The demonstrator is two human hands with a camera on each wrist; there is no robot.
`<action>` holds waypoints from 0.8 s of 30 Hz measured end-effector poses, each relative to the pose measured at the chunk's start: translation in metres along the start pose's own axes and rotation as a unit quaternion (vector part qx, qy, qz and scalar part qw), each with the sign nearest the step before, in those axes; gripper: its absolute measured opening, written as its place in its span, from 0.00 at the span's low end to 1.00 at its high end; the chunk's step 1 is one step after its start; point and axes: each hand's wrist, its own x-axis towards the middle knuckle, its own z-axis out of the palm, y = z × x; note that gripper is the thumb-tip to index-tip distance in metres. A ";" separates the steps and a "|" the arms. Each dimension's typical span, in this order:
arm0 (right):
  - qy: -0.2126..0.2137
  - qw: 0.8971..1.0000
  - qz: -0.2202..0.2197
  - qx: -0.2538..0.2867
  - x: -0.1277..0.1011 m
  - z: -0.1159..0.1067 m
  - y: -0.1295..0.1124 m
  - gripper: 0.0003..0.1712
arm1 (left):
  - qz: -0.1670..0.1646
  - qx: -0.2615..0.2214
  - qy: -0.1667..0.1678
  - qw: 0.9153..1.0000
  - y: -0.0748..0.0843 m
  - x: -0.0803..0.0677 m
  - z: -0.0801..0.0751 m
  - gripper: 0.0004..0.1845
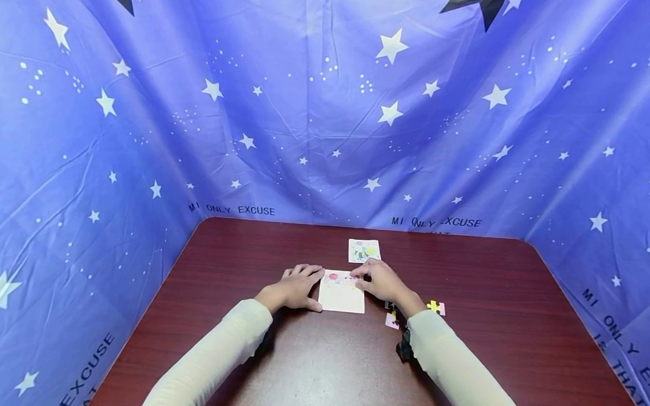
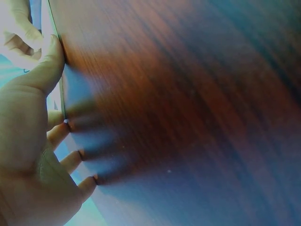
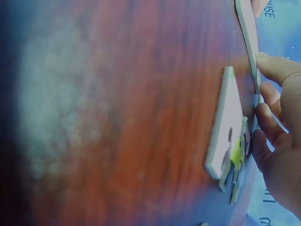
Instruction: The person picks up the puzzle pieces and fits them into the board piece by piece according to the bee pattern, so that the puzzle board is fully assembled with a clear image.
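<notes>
While both hands bracket it: puzzle board (image 1: 342, 296) lies flat between them on the surface (image 1: 316, 362).
Left hand (image 1: 294, 287): fingers straight, steadying the board's left edge.
Right hand (image 1: 381, 281): nearer the top edge, fingertips pressing a piece there.

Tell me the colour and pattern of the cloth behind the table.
The cloth is blue-violet with white stars and small dots, plus dark lettering near its lower edge; the head view shows it best.

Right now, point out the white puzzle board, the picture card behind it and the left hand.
white puzzle board (image 1: 342, 297), head view, bare middle.
picture card (image 1: 364, 251), head view, centre.
left hand (image 1: 294, 286), head view, back of hand.
</notes>
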 end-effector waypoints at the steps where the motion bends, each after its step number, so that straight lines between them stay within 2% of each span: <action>1: 0.001 1.000 0.002 0.001 0.000 0.000 0.000 0.12 | 0.000 0.000 0.000 1.000 0.000 0.000 0.000 0.53; 6: 0.001 0.999 0.028 0.015 0.001 0.002 -0.001 0.12 | 0.000 0.003 -0.002 1.000 -0.001 0.002 0.002 0.54; 12: -0.003 0.999 0.054 -0.001 0.003 0.002 -0.002 0.11 | -0.003 0.003 0.001 1.000 -0.002 0.002 0.001 0.54; 20: -0.020 0.999 0.032 -0.010 -0.002 -0.004 -0.002 0.13 | -0.002 0.005 -0.005 1.000 -0.001 0.002 0.002 0.54; 24: -0.013 1.000 0.027 -0.005 -0.009 -0.012 0.000 0.13 | -0.002 0.001 -0.001 1.000 -0.001 0.002 0.002 0.54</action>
